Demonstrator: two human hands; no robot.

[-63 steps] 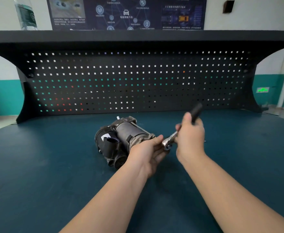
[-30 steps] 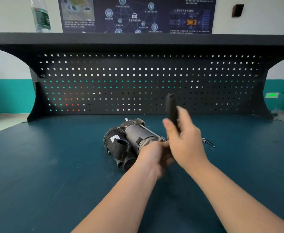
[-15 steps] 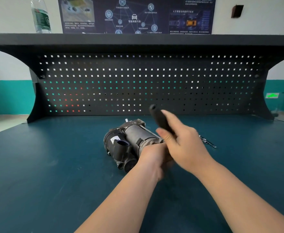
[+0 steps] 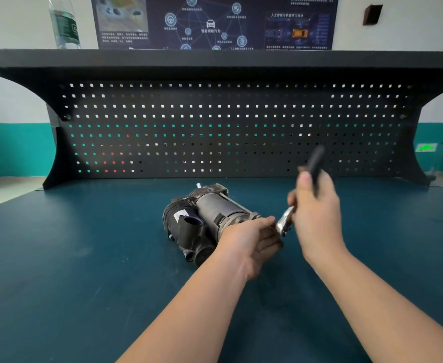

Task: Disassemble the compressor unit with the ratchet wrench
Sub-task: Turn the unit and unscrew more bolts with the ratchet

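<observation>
Compressor on bench, before pegboard; wrench seemingly at its right end.

Your bench has a dark teal top. The compressor lies on its side near the middle of it. A black pegboard stands along the far edge, and on the shelf above it a bottle stands at far left.
</observation>
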